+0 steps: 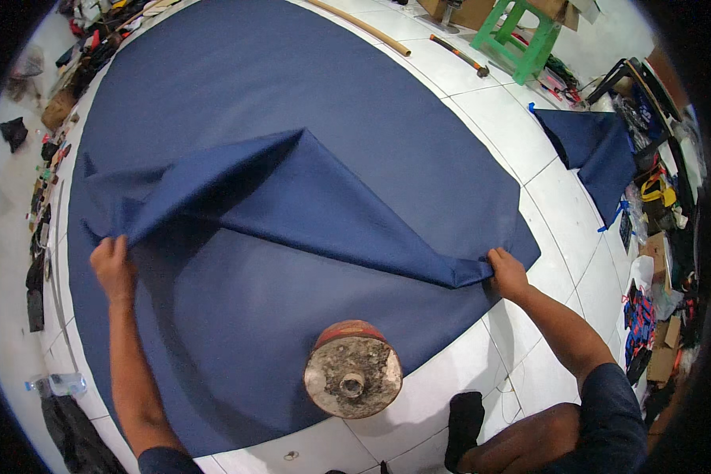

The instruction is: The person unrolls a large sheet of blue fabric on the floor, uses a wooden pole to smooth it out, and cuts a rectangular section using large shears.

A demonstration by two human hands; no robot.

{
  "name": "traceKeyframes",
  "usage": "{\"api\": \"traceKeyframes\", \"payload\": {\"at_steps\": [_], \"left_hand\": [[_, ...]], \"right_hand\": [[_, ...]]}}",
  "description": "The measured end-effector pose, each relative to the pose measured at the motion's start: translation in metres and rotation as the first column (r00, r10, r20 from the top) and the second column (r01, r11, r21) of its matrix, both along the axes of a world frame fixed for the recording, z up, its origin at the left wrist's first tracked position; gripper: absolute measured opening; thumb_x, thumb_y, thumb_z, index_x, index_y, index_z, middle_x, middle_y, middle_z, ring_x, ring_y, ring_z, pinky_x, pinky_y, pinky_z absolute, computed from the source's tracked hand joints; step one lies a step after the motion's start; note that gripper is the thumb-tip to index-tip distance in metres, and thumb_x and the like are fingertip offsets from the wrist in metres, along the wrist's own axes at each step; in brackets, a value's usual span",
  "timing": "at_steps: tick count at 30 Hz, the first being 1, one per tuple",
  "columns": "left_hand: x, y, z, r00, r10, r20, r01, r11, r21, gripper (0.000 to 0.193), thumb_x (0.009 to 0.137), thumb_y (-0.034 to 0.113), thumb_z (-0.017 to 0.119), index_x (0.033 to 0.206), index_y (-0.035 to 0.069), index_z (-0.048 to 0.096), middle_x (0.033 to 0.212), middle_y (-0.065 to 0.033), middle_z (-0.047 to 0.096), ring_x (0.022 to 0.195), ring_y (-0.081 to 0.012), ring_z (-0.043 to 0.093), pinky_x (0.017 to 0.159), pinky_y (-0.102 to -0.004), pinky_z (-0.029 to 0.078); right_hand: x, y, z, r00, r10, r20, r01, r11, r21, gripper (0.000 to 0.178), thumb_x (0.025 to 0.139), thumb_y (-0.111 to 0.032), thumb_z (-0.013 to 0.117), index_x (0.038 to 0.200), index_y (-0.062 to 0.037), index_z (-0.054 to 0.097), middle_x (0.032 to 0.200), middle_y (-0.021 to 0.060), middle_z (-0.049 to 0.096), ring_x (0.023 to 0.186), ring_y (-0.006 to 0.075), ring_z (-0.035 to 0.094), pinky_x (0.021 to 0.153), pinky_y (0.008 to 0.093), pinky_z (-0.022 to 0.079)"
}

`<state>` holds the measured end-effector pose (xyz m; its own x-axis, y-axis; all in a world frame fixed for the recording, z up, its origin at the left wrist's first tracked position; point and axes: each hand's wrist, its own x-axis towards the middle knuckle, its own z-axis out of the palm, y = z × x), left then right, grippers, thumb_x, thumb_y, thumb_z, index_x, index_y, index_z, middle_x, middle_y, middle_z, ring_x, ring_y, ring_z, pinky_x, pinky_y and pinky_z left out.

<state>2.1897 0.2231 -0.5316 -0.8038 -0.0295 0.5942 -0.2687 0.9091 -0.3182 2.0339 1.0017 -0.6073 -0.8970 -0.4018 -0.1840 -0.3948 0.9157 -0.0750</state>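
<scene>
1. Position of the work: the navy fabric sheet [308, 95] lies spread on the white tiled floor [498, 118]. A folded flap [292, 197] of it is lifted off the lower layer and spans between the two hands.
2. Left hand [112, 267]: the fingers are closed on the flap's left edge, pinching the cloth. Hold the grip close to the edge so the layer does not sag.
3. Right hand [507, 272]: the fingers are clamped on the folded corner at the sheet's right border. Judged from the wrinkle there, this corner needs even tension.
4. Draw both hands at the same rate; unequal pull would likely skew the fold line, which currently peaks near the middle.
5. Keep the flap low over the layer beneath, so air does not billow under it.
6. Mind the round weight [353, 379], a worn cylinder with a red rim, standing on the cloth near the body; it pins the near edge. Do not drag the flap against it.
7. The separate navy piece [600, 150] by the green stool [521, 35] lies well apart; leave it.
</scene>
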Motion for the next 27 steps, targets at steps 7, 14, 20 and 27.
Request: {"api": "traceKeyframes", "payload": {"at_steps": [7,14,20,27], "left_hand": [[0.24,-0.066,0.014,0.836,0.509,-0.205,-0.507,0.859,0.065,0.043,0.073,0.002,0.064,0.116,0.004,0.061,0.106,-0.0204,0.061,0.098,-0.041,0.06,0.086,-0.0471,0.047],[0.382,-0.026,-0.103,0.552,0.792,0.261,0.125,-0.388,0.913,0.095,0.084,0.074,0.054,0.144,0.002,0.037,0.125,-0.0242,0.052,0.114,-0.0389,0.054,0.089,-0.047,0.052],[0.284,0.072,-0.113,0.456,0.829,0.323,-0.551,-0.022,0.834,0.104,0.074,0.07,0.069,0.149,0.009,0.031,0.14,-0.0274,0.039,0.128,-0.0436,0.04,0.101,-0.0559,0.041],[0.132,0.072,-0.09,0.819,0.142,0.557,-0.419,0.81,0.41,0.094,0.068,0.035,0.07,0.153,0.028,0.031,0.154,-0.0206,0.03,0.141,-0.0391,0.03,0.118,-0.0589,0.011]], "right_hand": [[-0.002,0.015,0.003,0.983,-0.113,-0.147,0.09,0.984,-0.153,0.037,0.063,0.009,0.059,0.098,-0.0037,0.051,0.097,0.02,0.062,0.096,0.0429,0.059,0.08,0.0483,0.048],[0.008,0.01,0.027,0.983,0.003,-0.182,-0.049,0.967,-0.251,0.053,0.06,0.012,0.064,0.11,-0.0058,0.057,0.101,0.0127,0.061,0.099,0.036,0.056,0.094,0.0455,0.042],[0.008,-0.011,0.008,0.94,0.166,-0.299,-0.223,0.96,-0.171,0.047,0.067,0.013,0.059,0.111,-0.0053,0.057,0.101,0.0125,0.065,0.101,0.0323,0.063,0.109,0.0501,0.033],[0.007,-0.014,0.039,0.931,0.135,-0.339,-0.213,0.955,-0.204,0.048,0.071,0.012,0.052,0.114,-0.0077,0.058,0.102,0.0135,0.068,0.104,0.0341,0.063,0.111,0.0518,0.031]]}}
